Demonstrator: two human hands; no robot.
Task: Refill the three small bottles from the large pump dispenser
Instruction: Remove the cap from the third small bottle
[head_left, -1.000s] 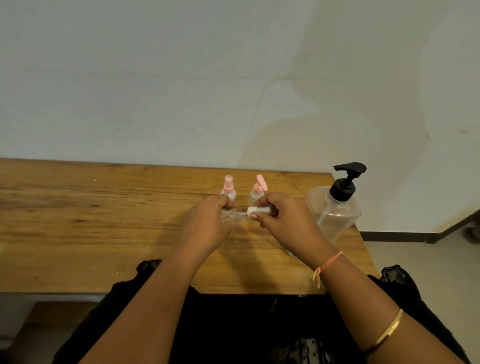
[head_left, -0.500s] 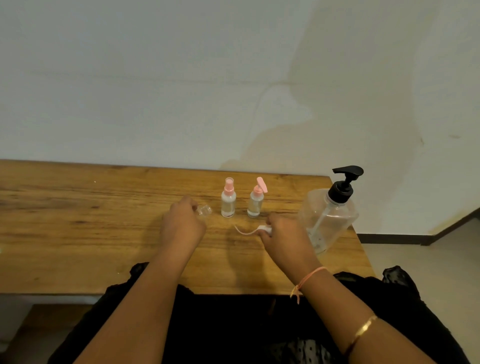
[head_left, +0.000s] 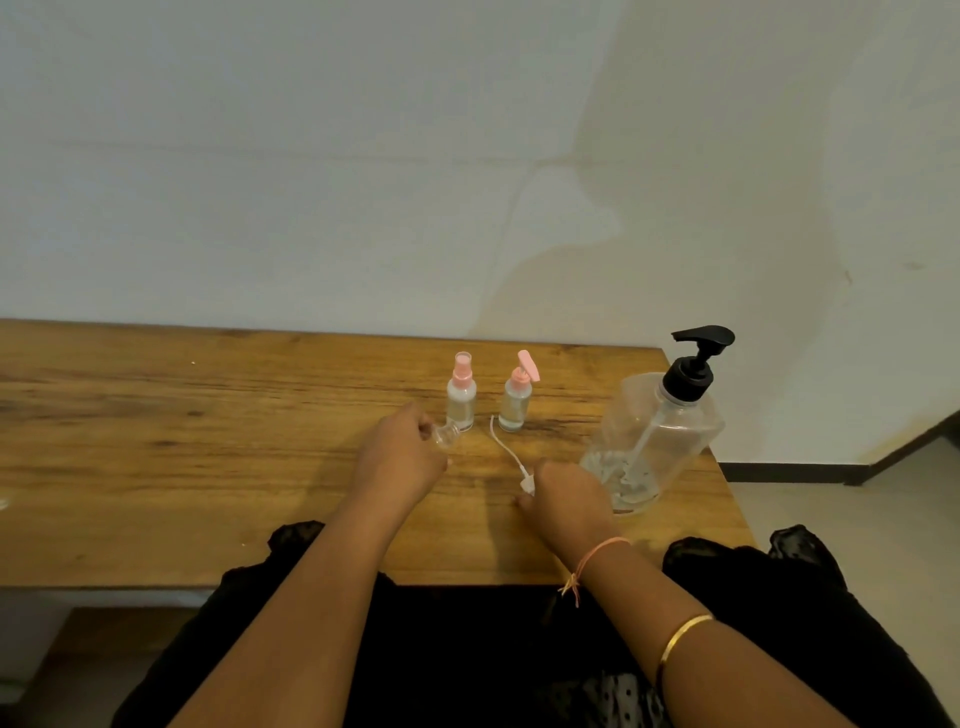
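Moved: our hands, joined at one bottle a second ago, have parted. The white spray cap (head_left: 527, 483) is off, and its thin tube has swung to point toward the standing bottles.
Lap: we see black cloth (head_left: 467, 649) below the near table edge.
Right wrist: it carries a pink thread band (head_left: 597, 553) and, nearer us, a gold bangle (head_left: 680, 636).
Right hand (head_left: 566, 499): it sits low on the wooden table (head_left: 156, 441), fingers curled, pinching the spray cap at its fingertips, just beside the dispenser's base.
Left hand (head_left: 402, 457): our fingers wrap round the uncapped small bottle (head_left: 447, 435), which is clear and tipped, its open mouth toward the standing pair.
Standing pair: just beyond our hands, upright, are the spray-top bottle (head_left: 461, 397) on the left and the flip-top bottle (head_left: 516, 400) on the right, its pink lid hinged open.
Large pump dispenser (head_left: 657, 431): clear with a black pump, it stands at the table's right end with a little liquid at the bottom.
Wall (head_left: 363, 182): pale, behind the table.
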